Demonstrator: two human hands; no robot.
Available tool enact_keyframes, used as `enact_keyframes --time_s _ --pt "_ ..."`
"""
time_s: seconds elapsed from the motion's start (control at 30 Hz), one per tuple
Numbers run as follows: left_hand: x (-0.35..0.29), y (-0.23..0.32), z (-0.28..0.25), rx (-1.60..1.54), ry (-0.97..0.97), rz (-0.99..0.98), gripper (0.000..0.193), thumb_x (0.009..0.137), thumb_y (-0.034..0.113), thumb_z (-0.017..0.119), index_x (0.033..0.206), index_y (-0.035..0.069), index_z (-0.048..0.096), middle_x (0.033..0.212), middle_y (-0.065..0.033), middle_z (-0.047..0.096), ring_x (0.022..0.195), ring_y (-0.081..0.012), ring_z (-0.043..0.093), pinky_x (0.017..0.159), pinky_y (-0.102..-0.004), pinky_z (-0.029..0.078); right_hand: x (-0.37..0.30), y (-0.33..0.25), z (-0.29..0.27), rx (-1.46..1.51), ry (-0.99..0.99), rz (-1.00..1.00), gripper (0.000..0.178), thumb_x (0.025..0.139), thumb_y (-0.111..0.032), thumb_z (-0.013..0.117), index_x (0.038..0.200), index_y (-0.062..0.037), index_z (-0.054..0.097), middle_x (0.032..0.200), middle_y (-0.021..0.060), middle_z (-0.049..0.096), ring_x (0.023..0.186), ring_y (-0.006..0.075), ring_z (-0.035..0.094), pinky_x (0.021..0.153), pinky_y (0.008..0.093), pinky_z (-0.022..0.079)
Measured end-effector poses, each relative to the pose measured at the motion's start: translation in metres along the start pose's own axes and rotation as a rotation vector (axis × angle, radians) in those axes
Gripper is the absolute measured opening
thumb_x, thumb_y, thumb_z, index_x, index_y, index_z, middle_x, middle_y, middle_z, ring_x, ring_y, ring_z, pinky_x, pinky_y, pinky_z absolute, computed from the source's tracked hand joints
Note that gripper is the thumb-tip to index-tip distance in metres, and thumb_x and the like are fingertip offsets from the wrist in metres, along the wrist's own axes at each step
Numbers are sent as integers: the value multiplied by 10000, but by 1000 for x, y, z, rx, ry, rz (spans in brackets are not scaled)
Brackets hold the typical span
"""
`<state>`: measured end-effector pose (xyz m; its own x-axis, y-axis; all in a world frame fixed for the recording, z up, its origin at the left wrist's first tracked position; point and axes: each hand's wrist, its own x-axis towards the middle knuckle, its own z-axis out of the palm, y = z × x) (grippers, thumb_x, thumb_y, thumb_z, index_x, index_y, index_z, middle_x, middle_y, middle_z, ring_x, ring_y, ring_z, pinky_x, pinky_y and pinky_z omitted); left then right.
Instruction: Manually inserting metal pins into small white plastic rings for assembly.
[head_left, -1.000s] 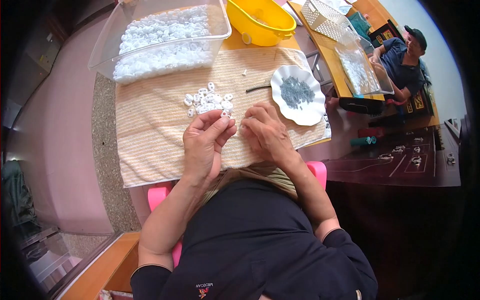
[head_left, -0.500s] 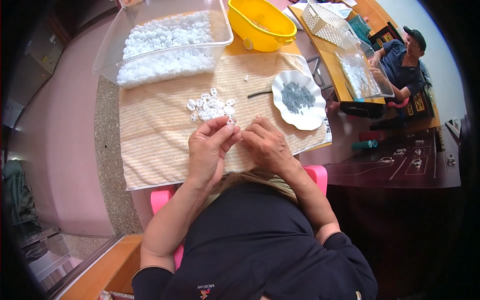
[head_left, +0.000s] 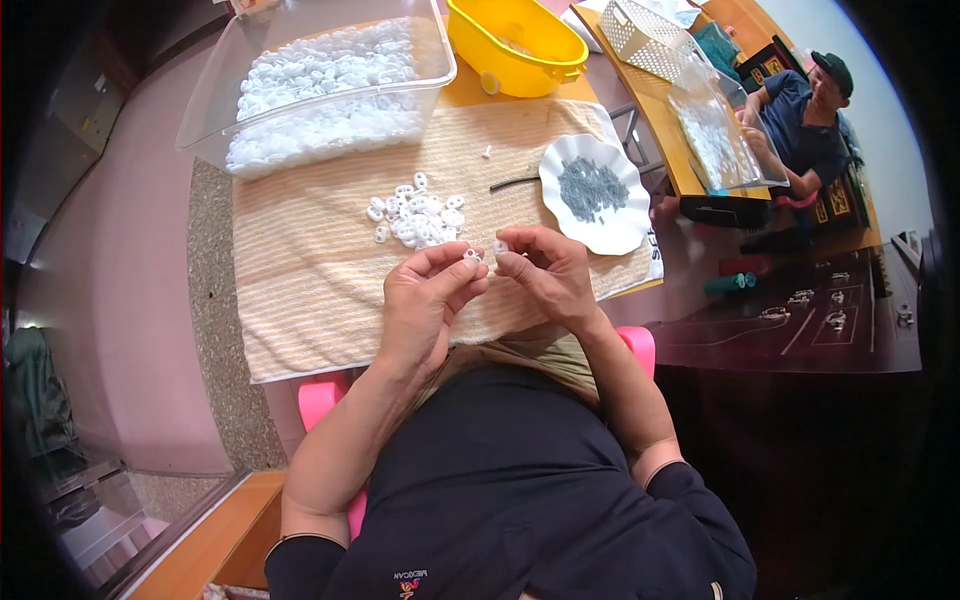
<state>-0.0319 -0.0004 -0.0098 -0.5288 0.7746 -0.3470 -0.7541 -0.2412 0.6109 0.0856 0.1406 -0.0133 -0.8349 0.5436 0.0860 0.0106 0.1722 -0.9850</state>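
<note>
My left hand (head_left: 428, 300) pinches a small white plastic piece with round holes (head_left: 472, 255) between thumb and fingertips. Close beside it, my right hand (head_left: 552, 275) grips another small whitish piece (head_left: 500, 247), mostly covered by the fingers. The two pieces are slightly apart above the striped towel (head_left: 320, 310). A loose heap of white oval two-hole pieces (head_left: 418, 212) lies just beyond my left fingers. Farther right, a white wavy-rimmed plate (head_left: 612, 238) bears many tiny grey strips (head_left: 593, 188).
A dark thin stick (head_left: 513, 184) touches the plate's left side; a tiny white part (head_left: 487, 153) lies beyond it. At the back stand a clear bin (head_left: 340, 122) of white pieces and a yellow tub (head_left: 520, 75). Another person (head_left: 810, 125) works at a table on the right.
My right hand has turned and risen, now showing a small piece at its fingertips. My left hand has shifted slightly right with its piece. The view has moved a little.
</note>
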Motion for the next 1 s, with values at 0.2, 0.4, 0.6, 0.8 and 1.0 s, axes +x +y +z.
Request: enact_keyframes --time_s 0.2,0.4,0.6,0.8,1.0 --pt "-1 -3 1 5 -19 -25 177 851 -19 639 1022 -38 602 934 -125 665 795 -164 666 727 -263 582 2 4 -3 196 -45 37 243 893 -26 631 1124 43 595 922 67 656 823 114 644 731 241 545" --pt "-1 -5 0 3 -40 -33 175 851 -16 641 1021 -39 604 933 -124 668 795 -162 665 725 -261 582 1 6 -2 223 -69 36 242 894 -7 619 1128 50 591 950 78 654 847 123 645 755 255 556" --pt "-1 -5 1 8 -43 -38 159 857 -16 632 1014 -30 609 931 -122 670 795 -165 668 718 -264 586 -1 6 -2 194 -83 51 271 885 8 623 1151 50 592 967 81 656 854 119 638 761 252 551" --pt "-2 -5 1 11 -37 -41 151 856 -19 633 1005 -28 610 914 -123 669 778 -165 670 711 -261 586 -2 2 -5 99 -111 -2 318 857 0 664 1168 37 606 962 64 649 850 92 612 746 220 509" --pt "-2 -6 1 33 -36 -53 142 855 -23 631 996 -22 612 903 -118 669 777 -165 670 705 -256 584 -2 -2 -5 111 -106 44 327 847 -14 682 1163 36 616 940 34 625 854 72 578 755 210 489"
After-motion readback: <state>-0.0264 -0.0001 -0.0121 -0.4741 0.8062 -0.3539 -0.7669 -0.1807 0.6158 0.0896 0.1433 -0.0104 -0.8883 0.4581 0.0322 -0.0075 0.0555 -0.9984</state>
